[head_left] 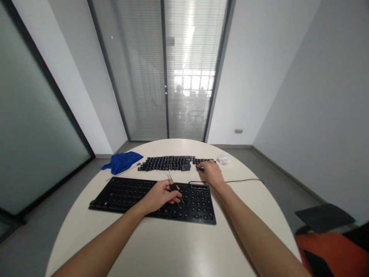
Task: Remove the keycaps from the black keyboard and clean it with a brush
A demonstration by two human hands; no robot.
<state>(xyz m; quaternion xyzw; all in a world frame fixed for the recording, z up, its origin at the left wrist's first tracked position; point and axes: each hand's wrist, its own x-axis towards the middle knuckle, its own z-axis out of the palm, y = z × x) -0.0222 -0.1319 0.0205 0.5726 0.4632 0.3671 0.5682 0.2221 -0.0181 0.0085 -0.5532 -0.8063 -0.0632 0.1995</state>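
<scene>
Under your left hand [160, 195]: black keyboard [127, 194] on desk [173, 246], grip clamped on small black tool [174, 187]. Your right hand [211, 173] beyond it, fingertips pinched on keycap in loose keycaps [167, 163] row.

One head-worn camera looks forward and down — close over the round table [161, 246], facing glass doors [164, 69].

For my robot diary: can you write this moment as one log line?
left hand: holds keycap over keyboard | right hand: on loose keycaps | table
</scene>
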